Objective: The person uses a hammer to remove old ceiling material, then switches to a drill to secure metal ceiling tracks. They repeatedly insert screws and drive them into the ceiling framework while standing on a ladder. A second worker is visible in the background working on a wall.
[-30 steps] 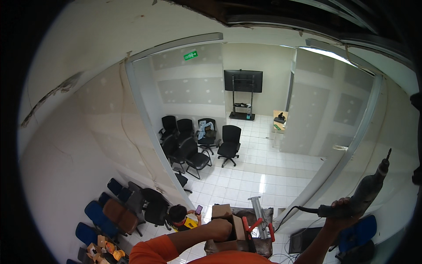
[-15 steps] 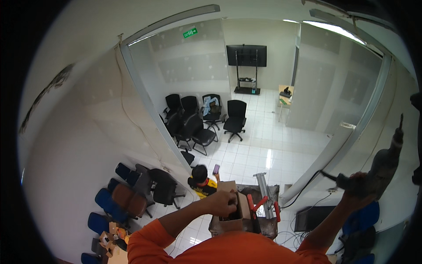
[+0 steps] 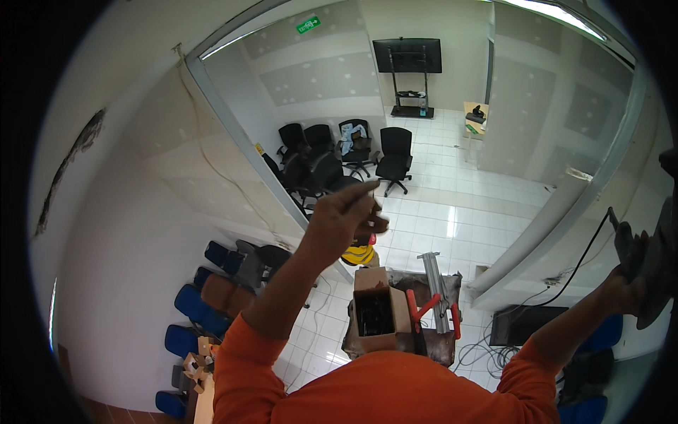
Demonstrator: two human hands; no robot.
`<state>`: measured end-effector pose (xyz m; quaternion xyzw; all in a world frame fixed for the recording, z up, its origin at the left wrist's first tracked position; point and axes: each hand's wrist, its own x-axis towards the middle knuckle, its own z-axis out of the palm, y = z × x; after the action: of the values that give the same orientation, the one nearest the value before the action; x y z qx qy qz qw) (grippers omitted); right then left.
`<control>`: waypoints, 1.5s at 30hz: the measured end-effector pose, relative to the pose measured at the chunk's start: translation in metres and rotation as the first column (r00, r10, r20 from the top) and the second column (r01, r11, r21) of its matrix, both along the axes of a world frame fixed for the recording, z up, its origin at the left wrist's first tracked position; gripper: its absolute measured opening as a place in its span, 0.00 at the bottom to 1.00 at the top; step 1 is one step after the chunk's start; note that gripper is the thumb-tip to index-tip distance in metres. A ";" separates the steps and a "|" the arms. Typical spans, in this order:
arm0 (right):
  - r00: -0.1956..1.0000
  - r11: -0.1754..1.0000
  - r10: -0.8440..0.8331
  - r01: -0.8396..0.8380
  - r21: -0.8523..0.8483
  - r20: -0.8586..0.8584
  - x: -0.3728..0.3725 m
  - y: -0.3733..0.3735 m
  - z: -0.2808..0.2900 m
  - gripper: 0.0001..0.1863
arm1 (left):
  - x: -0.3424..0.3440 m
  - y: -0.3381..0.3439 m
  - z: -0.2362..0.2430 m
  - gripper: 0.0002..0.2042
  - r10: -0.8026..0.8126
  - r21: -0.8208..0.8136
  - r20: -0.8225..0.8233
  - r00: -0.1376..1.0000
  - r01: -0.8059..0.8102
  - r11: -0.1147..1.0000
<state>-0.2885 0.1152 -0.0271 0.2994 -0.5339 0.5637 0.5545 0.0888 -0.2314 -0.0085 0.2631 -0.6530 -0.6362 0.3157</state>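
My left hand (image 3: 342,225) is raised over the open cardboard box (image 3: 401,311). Its thumb and fingers are pinched together; whatever is between them is too small to make out. The box, with dark contents I cannot name, stands on a worn dark-topped platform (image 3: 443,352) in front of my body. At the far right, my right hand (image 3: 627,291) grips the handle of a corded power drill (image 3: 661,258). The drill points upward, its top running into the dark rim of the picture. Beside the box lie a red-handled tool (image 3: 426,308) and a silver metal profile (image 3: 435,290).
A person in a yellow and black shirt (image 3: 361,255) is just beyond the platform, mostly hidden by my left hand. Black chairs (image 3: 395,152) stand further back, and blue chairs (image 3: 185,340) along the left. Loose cables (image 3: 498,355) lie on the floor at right.
My left hand has come up and out of the box. The drill in my right hand has shifted right, toward the picture's edge. My view has shifted too.
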 end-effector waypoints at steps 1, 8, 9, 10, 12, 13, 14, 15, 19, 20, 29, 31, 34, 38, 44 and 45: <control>0.998 0.997 0.065 -0.066 -0.032 -0.022 -0.005 -0.004 0.002 0.48 | -0.008 -0.001 0.013 0.15 -0.027 -0.028 -0.079 0.997 0.025 0.999; 0.998 1.000 0.004 -0.005 -0.020 -0.069 -0.032 -0.030 0.014 0.48 | -0.047 -0.006 0.040 0.11 -0.131 -0.062 -0.183 0.974 0.121 0.991; 0.997 1.000 0.006 -0.007 -0.013 -0.070 -0.034 -0.034 0.015 0.48 | -0.058 -0.002 0.029 0.11 -0.174 -0.020 -0.199 0.965 0.173 0.985; 0.998 1.000 0.007 -0.007 0.000 -0.069 -0.037 -0.036 0.015 0.48 | -0.069 0.007 0.014 0.11 -0.225 0.036 -0.176 0.958 0.235 0.971; 0.998 0.999 0.011 -0.009 0.035 -0.056 -0.038 -0.038 0.012 0.48 | -0.086 0.025 -0.015 0.11 -0.317 0.112 -0.048 0.947 0.320 0.941; 0.999 0.998 0.020 -0.017 0.062 -0.044 -0.037 -0.039 0.008 0.48 | -0.090 0.033 -0.027 0.11 -0.356 0.161 -0.002 0.935 0.351 0.922; 0.999 0.996 0.034 -0.031 0.085 -0.032 -0.035 -0.038 0.002 0.48 | -0.095 0.043 -0.037 0.12 -0.360 0.205 0.000 0.933 0.352 0.913; 0.999 0.993 0.048 -0.046 0.106 -0.015 -0.030 -0.035 -0.005 0.48 | -0.098 0.051 -0.043 0.12 -0.369 0.242 -0.066 0.927 0.374 0.895; 0.993 0.982 0.108 -0.114 0.153 0.047 -0.009 -0.028 -0.031 0.48 | -0.110 0.056 -0.026 0.13 -0.330 0.326 -0.267 0.905 0.407 0.853; 0.991 0.979 0.125 -0.132 0.153 0.057 -0.005 -0.029 -0.035 0.48 | -0.114 0.052 -0.014 0.14 -0.296 0.329 -0.294 0.909 0.387 0.861; 0.938 0.938 0.338 -0.343 0.056 0.080 0.036 -0.104 -0.028 0.48 | -0.140 0.009 0.158 0.11 -0.252 0.011 -0.655 0.712 0.343 0.939; 0.876 0.879 0.474 -0.476 0.006 0.089 0.051 -0.130 -0.021 0.48 | -0.145 0.009 0.176 0.13 -0.300 -0.037 -0.669 0.680 0.373 0.927; 0.691 0.704 0.709 -0.701 -0.111 0.140 0.059 -0.158 -0.006 0.46 | -0.152 0.006 0.188 0.17 -0.318 -0.069 -0.676 0.665 0.372 0.926; 0.639 0.656 0.755 -0.740 -0.150 0.146 0.057 -0.193 0.000 0.41 | -0.161 -0.008 0.193 0.20 -0.337 -0.086 -0.690 0.641 0.389 0.917; 0.550 0.559 0.829 -0.805 -0.201 0.102 0.046 -0.232 0.001 0.38 | -0.171 -0.032 0.196 0.19 -0.329 -0.102 -0.681 0.654 0.360 0.927; 0.574 0.582 0.813 -0.790 -0.194 0.100 0.045 -0.238 0.003 0.37 | -0.174 -0.035 0.197 0.19 -0.328 -0.113 -0.672 0.664 0.346 0.931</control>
<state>-0.2437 -0.1226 -0.0238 0.4209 -0.3501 0.8108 0.2070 -0.0848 -0.2662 0.1883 -0.1098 -0.5208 -0.7427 0.4063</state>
